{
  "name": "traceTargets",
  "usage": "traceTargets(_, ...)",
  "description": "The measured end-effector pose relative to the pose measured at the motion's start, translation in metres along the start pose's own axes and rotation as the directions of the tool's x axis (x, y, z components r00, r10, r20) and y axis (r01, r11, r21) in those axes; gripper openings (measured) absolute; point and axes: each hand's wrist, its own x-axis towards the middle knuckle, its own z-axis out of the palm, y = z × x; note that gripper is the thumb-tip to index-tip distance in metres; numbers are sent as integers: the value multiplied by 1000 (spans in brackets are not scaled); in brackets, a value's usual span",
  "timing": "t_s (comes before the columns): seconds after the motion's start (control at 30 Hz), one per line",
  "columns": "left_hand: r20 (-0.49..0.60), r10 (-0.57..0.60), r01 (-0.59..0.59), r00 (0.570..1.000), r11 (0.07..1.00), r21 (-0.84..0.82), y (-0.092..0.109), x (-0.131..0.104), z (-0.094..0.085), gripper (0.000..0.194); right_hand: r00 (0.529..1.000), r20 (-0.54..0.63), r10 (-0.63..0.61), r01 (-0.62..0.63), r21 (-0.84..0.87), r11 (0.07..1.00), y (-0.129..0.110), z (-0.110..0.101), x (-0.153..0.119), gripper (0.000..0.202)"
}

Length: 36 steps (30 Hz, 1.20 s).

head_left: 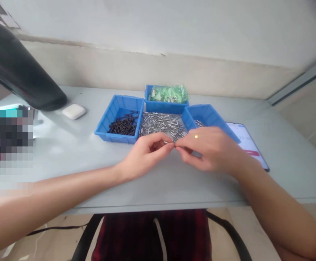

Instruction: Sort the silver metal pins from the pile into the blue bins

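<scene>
My left hand (149, 154) is closed in a pinch on a small silver metal pin (166, 142), mostly covered by the fingers. Fingertip to fingertip with it, my right hand (205, 148) also pinches; what lies between its fingers is too small to make out. Just beyond both hands spreads a pile of loose silver pins (162, 123) on the table. Dark screws (124, 125) fill part of the left blue bin (105, 121). Behind my right hand, the right blue bin (211, 114) holds some silver pins (199, 123) and is partly hidden.
At the back, a blue bin (166, 107) contains green plastic bags (169, 93) with metal parts. A lit phone (252, 145) lies by the right bin. A white rounded case (73, 111) and a dark cylinder (24, 69) are at left. The grey table (158, 192) meets a wall behind.
</scene>
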Motion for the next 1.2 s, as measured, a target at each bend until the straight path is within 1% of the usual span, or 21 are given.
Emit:
traceTargets(0.1, 3, 7, -7, 1000, 1000, -14, 0, 0, 0, 25, 999, 29, -14, 13, 21, 1000, -1, 0, 0, 20)
traceTargets(0.27, 22, 6, -6, 1000, 1000, -21, -1, 1, 0, 25, 1000, -18, -23, 23, 9, 1000, -3, -1, 0, 18)
traceTargets(0.37, 50, 5, -4, 999, 1000, -26, -1, 1, 0, 25, 1000, -20, -15, 15, 2, 1000, -2, -1, -1, 23)
traceTargets(0.47, 69, 8, -7, 998, 1000, -16, -2, 1, -1, 22, 999, 0, -51, 51, -1, 999, -1, 1, -1, 29)
traceTargets(0.57, 78, 3, -3, 997, 1000, -2, -1, 1, -1, 19, 997, 0, -75, 75, -1, 997, 0, 2, -1, 30)
traceTargets(0.83, 84, -13, 17, 996, 999, -48, -3, 2, 1, 23, 999, -33, -37, 36, -29, 999, 2, 4, -2, 28)
traceTargets(1.03, 103, -27, 32, 994, 999, -43, -3, 1, 0, 25, 998, -52, -29, 27, -47, 999, 3, 5, -2, 21)
traceTargets(1.2, 80, -30, 33, 996, 999, -37, -1, 0, 0, 25, 999, -34, 4, -5, -32, 999, 4, 5, -2, 20)
